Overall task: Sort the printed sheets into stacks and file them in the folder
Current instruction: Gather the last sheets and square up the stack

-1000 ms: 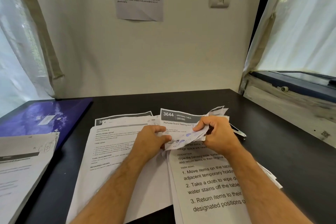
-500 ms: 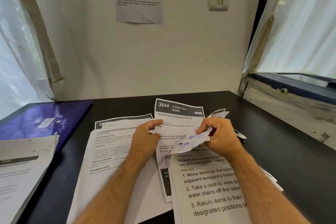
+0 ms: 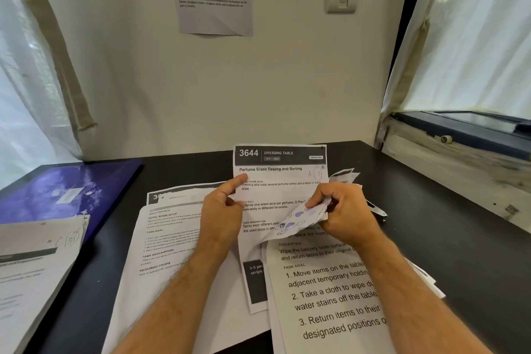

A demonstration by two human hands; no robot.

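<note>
My left hand (image 3: 222, 214) pinches the left edge of a printed sheet (image 3: 280, 178) headed "3644 Dressing Table", lifted above the desk. My right hand (image 3: 342, 214) grips a small crumpled slip (image 3: 298, 218) with purple and blue marks, held in front of that sheet. A large-print sheet (image 3: 333, 296) lies under my right forearm. Another printed stack (image 3: 169, 241) lies under my left forearm. The purple folder (image 3: 66, 195) lies at the far left of the desk.
A pile of sheets (image 3: 31, 270) rests on the folder's near corner at the left edge. A metal clip (image 3: 377, 211) lies just right of my right hand. The black desk (image 3: 459, 253) meets a wall behind and a window ledge (image 3: 459, 164) on the right.
The "3644" sheet has come up and away from the pile in my left hand. My right hand has kept hold of the crumpled slip.
</note>
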